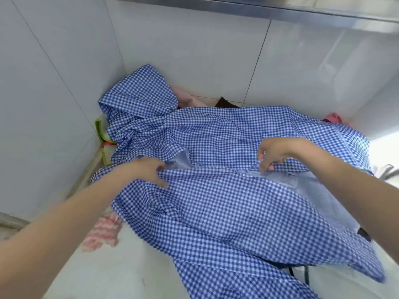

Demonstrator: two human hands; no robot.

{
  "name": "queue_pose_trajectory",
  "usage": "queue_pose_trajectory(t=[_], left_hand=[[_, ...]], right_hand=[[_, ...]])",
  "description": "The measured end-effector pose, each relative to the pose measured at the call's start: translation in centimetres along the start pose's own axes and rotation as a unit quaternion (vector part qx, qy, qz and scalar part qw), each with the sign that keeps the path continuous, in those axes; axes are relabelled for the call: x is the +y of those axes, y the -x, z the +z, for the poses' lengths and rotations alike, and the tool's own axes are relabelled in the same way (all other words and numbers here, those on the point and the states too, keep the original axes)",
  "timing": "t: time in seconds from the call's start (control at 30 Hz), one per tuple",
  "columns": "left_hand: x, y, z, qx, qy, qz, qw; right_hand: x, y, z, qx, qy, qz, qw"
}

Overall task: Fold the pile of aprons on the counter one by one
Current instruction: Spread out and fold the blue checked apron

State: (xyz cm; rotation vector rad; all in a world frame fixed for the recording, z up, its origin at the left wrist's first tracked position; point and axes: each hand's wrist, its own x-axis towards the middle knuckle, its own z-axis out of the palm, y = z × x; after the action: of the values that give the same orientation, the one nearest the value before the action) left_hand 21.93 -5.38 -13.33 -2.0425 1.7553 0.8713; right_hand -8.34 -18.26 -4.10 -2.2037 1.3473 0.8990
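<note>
A large blue-and-white checked apron (226, 212) lies spread over the white counter (121, 266), covering most of the pile beneath it. Its near half is doubled over the far half, with a fold edge running across the middle. My left hand (149, 169) pinches that fold edge at its left end. At the right end, my right hand (272, 154) grips the same edge with curled fingers. A bunched part of the apron rises against the corner of the wall at the back left.
A pink-and-white striped cloth (103, 231) lies on the counter at the left. Pink fabric (187, 98), a dark piece (224, 102) and a green-edged cloth (101, 130) peek out behind the apron. White tiled walls close in the left and back; a steel shelf (280, 9) hangs overhead.
</note>
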Motion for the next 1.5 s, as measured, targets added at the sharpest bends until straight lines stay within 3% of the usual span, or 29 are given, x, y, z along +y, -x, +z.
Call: queue_pose_trajectory(t=[0.07,0.23,0.37,0.47,0.57,0.63,0.7,0.77,0.87,0.93,1.0,1.03,1.1,1.17,1.23,1.3,1.43,1.5], left_hand=[[2.5,-0.8,-0.2,-0.032,0.110,0.049,0.992],[4.4,-2.5,-0.9,-0.061,0.209,0.091,0.972],[6.4,-2.0,-1.3,-0.079,0.133,0.122,0.980],[8.6,-2.2,-0.7,-0.079,0.040,0.143,0.986],[10.1,-2.3,-0.6,-0.016,0.080,0.181,0.980],[9.7,-2.2,-1.5,0.084,0.147,0.161,0.972],[7.9,-2.5,-2.6,0.179,0.160,0.063,0.969],[5.6,-2.9,-2.9,0.224,0.096,-0.055,0.968],[3.8,-2.7,-2.3,0.250,0.045,-0.149,0.956],[4.7,-2.2,-1.4,0.317,-0.003,-0.150,0.937],[7.0,-1.3,-0.4,0.387,-0.055,-0.077,0.917],[8.4,-0.6,0.2,0.409,-0.050,0.007,0.911],[11.4,0.8,2.3,0.378,-0.022,0.222,0.899],[14.3,2.1,4.6,0.238,-0.033,0.328,0.914],[16.7,2.3,6.6,0.100,-0.104,0.305,0.941],[18.7,1.7,7.9,0.035,-0.158,0.260,0.952],[20.7,-0.1,9.2,0.050,-0.212,0.168,0.961],[21.2,-0.3,9.7,0.057,-0.231,0.135,0.962]], right_hand=[[0.9,0.0,0.2,0.032,-0.015,0.008,0.999],[4.2,0.2,2.1,0.139,-0.044,0.028,0.989],[5.3,0.3,4.9,0.010,-0.155,-0.013,0.988],[4.0,-0.9,7.6,-0.041,-0.145,-0.024,0.988],[2.9,-1.1,9.4,-0.056,-0.084,-0.045,0.994],[3.7,-0.5,9.1,-0.084,-0.066,-0.015,0.994],[5.9,0.0,8.0,-0.145,-0.058,0.015,0.988],[7.9,1.1,5.9,-0.188,-0.072,0.059,0.978],[10.0,2.3,1.3,-0.103,-0.079,0.139,0.982],[10.1,2.3,-0.6,0.033,-0.030,0.174,0.984],[9.7,1.2,0.0,0.206,0.044,0.205,0.956],[9.4,0.4,1.1,0.274,0.084,0.211,0.934],[8.8,-1.1,3.1,0.335,0.137,0.189,0.913],[8.2,-1.9,4.5,0.305,0.139,0.165,0.928],[8.0,-1.5,5.4,0.298,0.140,0.165,0.930],[8.2,-0.1,6.4,0.323,0.144,0.141,0.925],[7.9,3.0,10.3,0.318,0.145,-0.041,0.936],[8.2,3.3,13.1,0.351,0.202,-0.089,0.910]])
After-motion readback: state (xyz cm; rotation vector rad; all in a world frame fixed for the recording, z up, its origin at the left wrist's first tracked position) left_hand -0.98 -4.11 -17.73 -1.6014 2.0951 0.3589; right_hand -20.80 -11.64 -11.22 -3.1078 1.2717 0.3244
